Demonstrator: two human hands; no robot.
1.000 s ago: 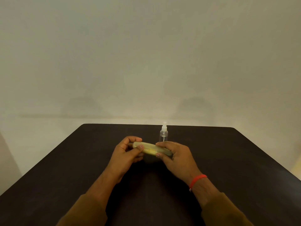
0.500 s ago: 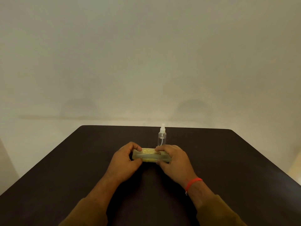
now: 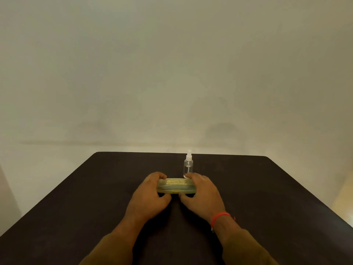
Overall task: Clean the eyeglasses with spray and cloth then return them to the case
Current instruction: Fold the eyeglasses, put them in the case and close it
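Observation:
A yellowish translucent eyeglass case (image 3: 176, 186) with gold lettering on its lid lies flat and closed on the dark table (image 3: 95, 197), near the middle. My left hand (image 3: 148, 196) grips its left end, fingers over the far edge and thumb at the near edge. My right hand (image 3: 203, 194) grips its right end the same way. A small clear spray bottle (image 3: 188, 165) with a white nozzle stands upright just behind the case, beside my right fingers. The eyeglasses and the cloth are not visible.
A plain pale wall rises behind the table's far edge (image 3: 179, 153). A red band (image 3: 219, 217) circles my right wrist. Brown sleeves cover both forearms.
The case was held tilted above the table a second ago. Both hands have brought it down and turned it flat, lid up, onto the table.

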